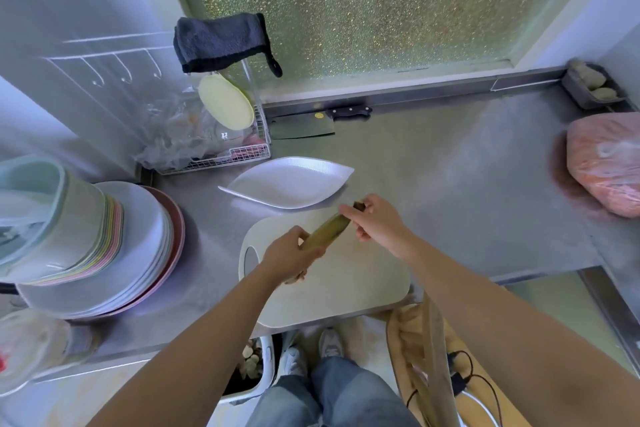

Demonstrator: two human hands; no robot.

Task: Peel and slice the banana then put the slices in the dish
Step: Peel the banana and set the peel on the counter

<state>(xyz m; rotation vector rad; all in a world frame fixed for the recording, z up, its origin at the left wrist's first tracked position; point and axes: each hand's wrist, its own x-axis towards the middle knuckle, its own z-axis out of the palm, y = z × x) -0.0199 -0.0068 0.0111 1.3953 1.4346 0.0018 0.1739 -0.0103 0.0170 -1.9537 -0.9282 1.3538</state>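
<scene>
Head camera looks down on a steel counter (450,184) with a white cutting board (346,284) at lower centre. The banana (325,231), still in its yellow-green skin, is held over the board and slants from lower left to upper right. The left hand (291,255) has its fingers curled round the banana's lower end, clasping it. The right hand (375,222) pinches the dark stem tip at the upper end between thumb and fingers.

Just beyond the board, towards the upper left of the hands, lies the white leaf-shaped dish (287,184), with nothing in it and nothing between it and the banana. Further back, a cleaver (303,126) with a black handle lies flat against the rear edge of the counter. Left of it stands a wire dish rack (225,158) holding a pale yellow plate and crumpled clear plastic, with a dark grey cloth (221,43) draped over its top.

At the left edge, a tall stack of plates (138,246) sits beside nested pastel bowls (41,211). At the right edge lies a pink plastic bag (606,166), and in the upper right corner a small dark tray (592,88) holds pale lumps. Below the counter edge a white bin (258,374) and a tan bag (426,350) stand by the person's shoes.
</scene>
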